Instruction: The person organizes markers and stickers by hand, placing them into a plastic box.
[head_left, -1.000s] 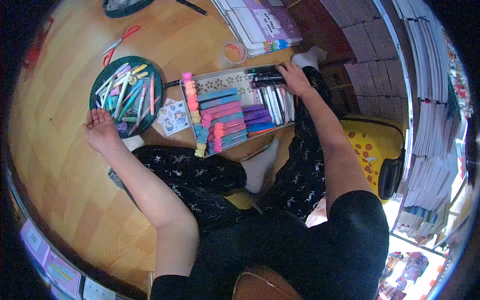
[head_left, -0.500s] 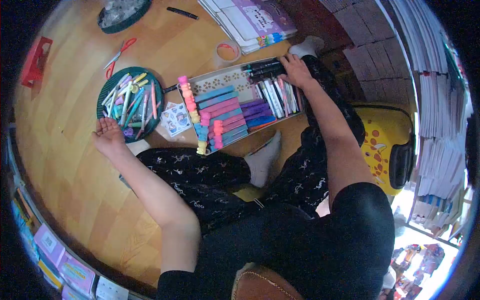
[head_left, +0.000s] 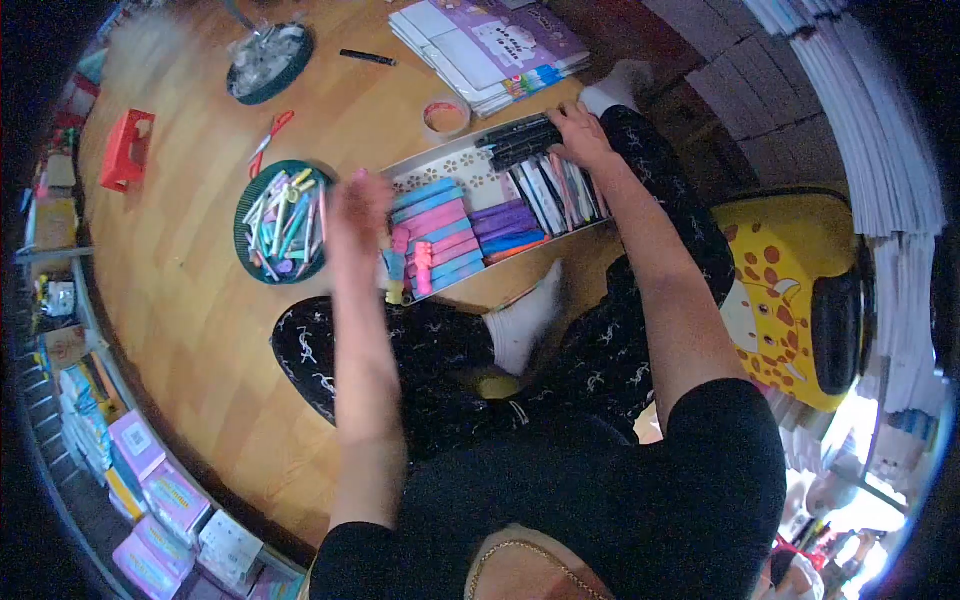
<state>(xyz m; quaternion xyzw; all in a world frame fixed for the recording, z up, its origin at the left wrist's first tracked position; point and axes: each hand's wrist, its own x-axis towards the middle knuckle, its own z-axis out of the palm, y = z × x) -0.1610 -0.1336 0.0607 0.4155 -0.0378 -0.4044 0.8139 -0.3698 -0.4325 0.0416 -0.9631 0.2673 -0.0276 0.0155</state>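
Smeared by motion, my left hand (head_left: 362,215) is over the left end of a white box (head_left: 430,175); its fingers cannot be made out. Beside it are animal-shaped pink and yellow pieces (head_left: 423,268) on rows of blue and pink sticks (head_left: 440,225). My right hand (head_left: 583,135) rests at the box's far right corner, fingers apart, touching the ends of black pens (head_left: 520,142). Purple sticks (head_left: 503,225) and white and pink pens (head_left: 555,192) fill the box's right half. A round green basket (head_left: 247,245) full of pastel pens stands left of my left hand.
Red-handled scissors (head_left: 270,143), a tape roll (head_left: 446,117) and a black pen (head_left: 368,57) lie on the floor. Another green basket (head_left: 268,65) holds clear plastic. Notebooks (head_left: 490,50) are stacked behind the box. A red holder (head_left: 127,150) stands left, a yellow giraffe chair (head_left: 785,290) right.
My left hand has swung right, from the pen basket's near edge to the box's left end, and now covers the sticker sheet. My right hand stays at the black pens. The view has shifted slightly.
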